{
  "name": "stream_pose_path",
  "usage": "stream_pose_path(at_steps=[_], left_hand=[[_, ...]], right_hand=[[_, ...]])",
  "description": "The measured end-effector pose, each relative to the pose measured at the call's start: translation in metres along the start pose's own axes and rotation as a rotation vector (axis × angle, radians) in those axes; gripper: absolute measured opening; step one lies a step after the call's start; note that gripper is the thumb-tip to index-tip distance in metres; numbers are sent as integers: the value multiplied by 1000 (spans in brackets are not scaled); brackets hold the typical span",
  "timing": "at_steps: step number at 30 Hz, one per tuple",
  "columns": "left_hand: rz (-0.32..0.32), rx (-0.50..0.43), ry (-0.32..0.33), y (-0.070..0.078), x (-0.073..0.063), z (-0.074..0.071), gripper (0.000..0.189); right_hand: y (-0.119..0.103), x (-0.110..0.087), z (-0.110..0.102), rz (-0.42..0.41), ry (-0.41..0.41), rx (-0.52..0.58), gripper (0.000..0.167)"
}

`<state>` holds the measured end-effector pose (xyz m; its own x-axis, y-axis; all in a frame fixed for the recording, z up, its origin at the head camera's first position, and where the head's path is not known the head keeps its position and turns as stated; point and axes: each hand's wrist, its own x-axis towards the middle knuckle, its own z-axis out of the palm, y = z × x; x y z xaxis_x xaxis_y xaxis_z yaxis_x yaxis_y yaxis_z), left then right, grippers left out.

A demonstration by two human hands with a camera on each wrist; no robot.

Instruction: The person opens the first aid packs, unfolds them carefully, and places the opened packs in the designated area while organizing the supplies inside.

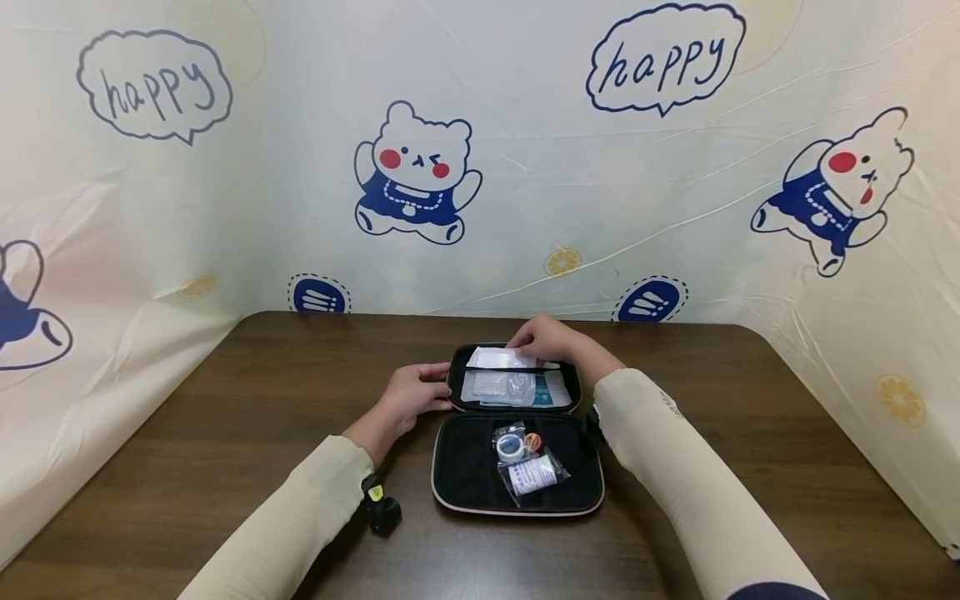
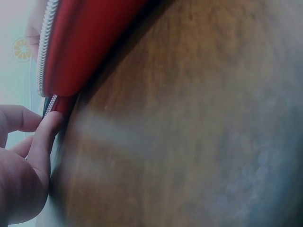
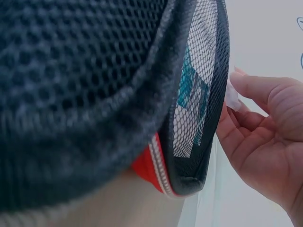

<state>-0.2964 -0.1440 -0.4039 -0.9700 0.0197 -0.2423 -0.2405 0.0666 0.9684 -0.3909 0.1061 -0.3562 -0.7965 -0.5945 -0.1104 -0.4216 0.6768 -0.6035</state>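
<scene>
A zippered first-aid case lies spread open on the table, black inside and with a red shell. My left hand pinches the left edge of its far half between thumb and fingers. At the top of that half, my right hand pinches a white packet, partly behind the mesh pocket. Lower in the same pocket are a clear-wrapped gauze packet and teal-and-white packets. The near half holds a white tape roll, a small orange-red round item and a bagged white roll.
The brown wooden table extends on both sides of the case. Behind it hangs a pale printed curtain. A small black device is strapped at the left wrist.
</scene>
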Motion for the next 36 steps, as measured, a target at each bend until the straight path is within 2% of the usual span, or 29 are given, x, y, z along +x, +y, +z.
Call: stream_pose_path(at_steps=[7, 19, 25, 32, 36], left_hand=[[-5, -3, 4, 1, -1, 1, 47], [-7, -6, 7, 3, -2, 1, 47], [-1, -9, 9, 0, -1, 2, 47], [-3, 0, 9, 0, -1, 2, 47], [-3, -2, 4, 0, -1, 1, 47]], right_hand=[[-5, 1, 2, 18, -60, -40, 25], [-7, 1, 2, 26, -112, -74, 29], [-2, 0, 2, 32, -92, -82, 30], [2, 0, 3, 23, -28, -65, 26], [2, -1, 3, 51, 11, -43, 23]])
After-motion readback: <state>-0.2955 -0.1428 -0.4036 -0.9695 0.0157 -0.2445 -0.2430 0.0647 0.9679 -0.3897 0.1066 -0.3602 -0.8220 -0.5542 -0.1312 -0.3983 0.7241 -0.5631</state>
